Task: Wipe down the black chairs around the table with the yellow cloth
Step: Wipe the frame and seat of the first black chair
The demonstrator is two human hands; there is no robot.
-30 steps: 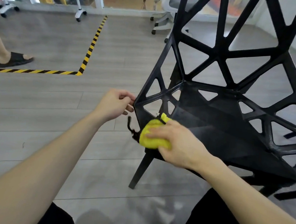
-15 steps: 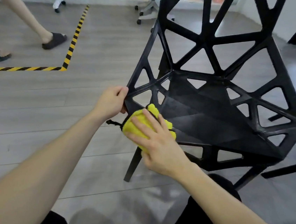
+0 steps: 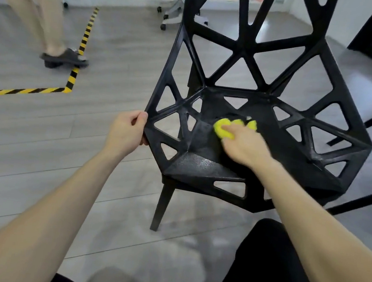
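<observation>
The right hand (image 3: 244,144) has slid the bunched cloth (image 3: 225,127) from the chair's (image 3: 201,163) near-left corner onto the middle of the seat, fingers curled over it. The left hand (image 3: 126,132) still grips the left rim, steadying it. The corner looks done; the seat is under way.

Bunched yellow cloth (image 3: 225,127) on black chair (image 3: 293,156) seat
</observation>
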